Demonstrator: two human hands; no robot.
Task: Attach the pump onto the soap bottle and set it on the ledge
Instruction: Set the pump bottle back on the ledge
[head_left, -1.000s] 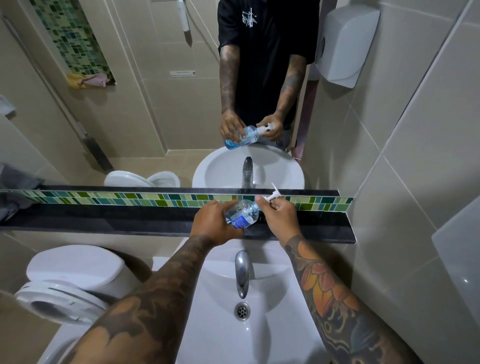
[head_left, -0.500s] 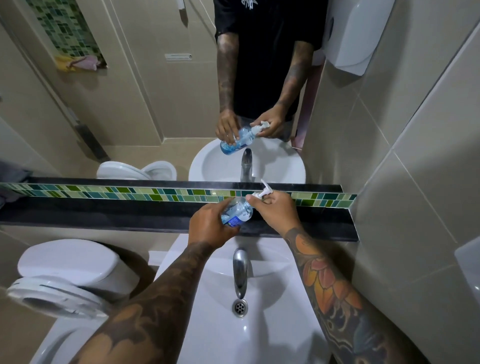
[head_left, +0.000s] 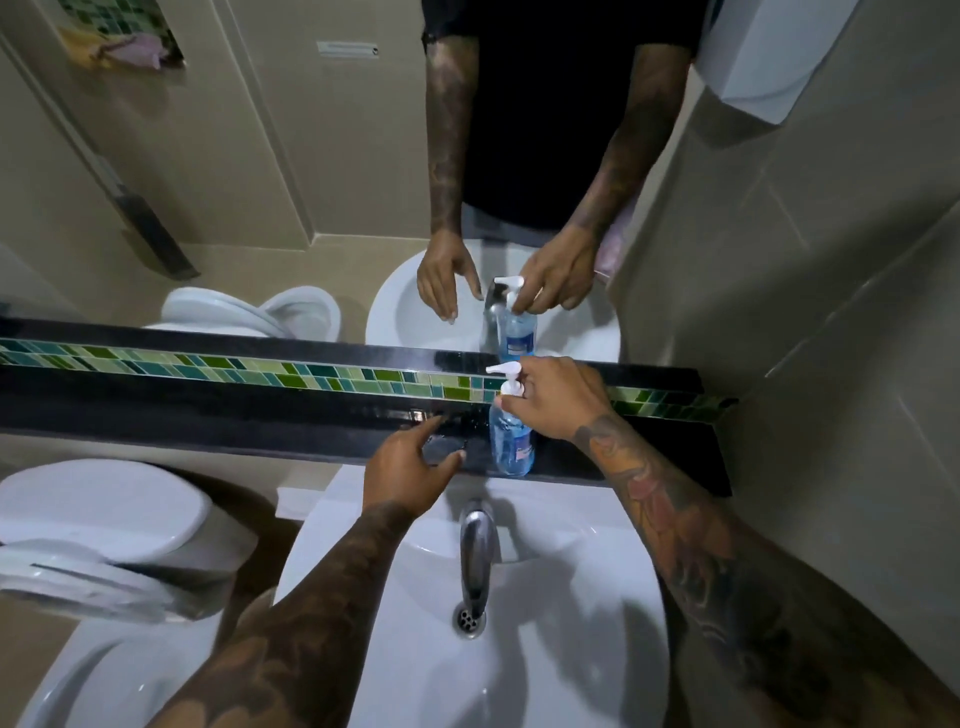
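Observation:
The clear soap bottle (head_left: 511, 444) with blue liquid stands upright on the black ledge (head_left: 260, 421), above the sink. Its white pump (head_left: 506, 379) sits on the neck with the spout pointing left. My right hand (head_left: 556, 397) has its fingertips pinched on the bottle's neck just under the pump. My left hand (head_left: 410, 467) hovers to the left of the bottle with spread fingers, not touching it, holding nothing.
A white sink (head_left: 545, 649) with a chrome tap (head_left: 475, 551) lies below the ledge. A toilet (head_left: 98, 525) stands to the left. A mirror (head_left: 260, 156) rises behind the green tile strip (head_left: 208, 366). A white dispenser (head_left: 769, 57) hangs on the right wall (head_left: 831, 312).
The bottle went from tilted between both hands to standing upright on the ledge. My left hand has let go and opened. The view tilted down.

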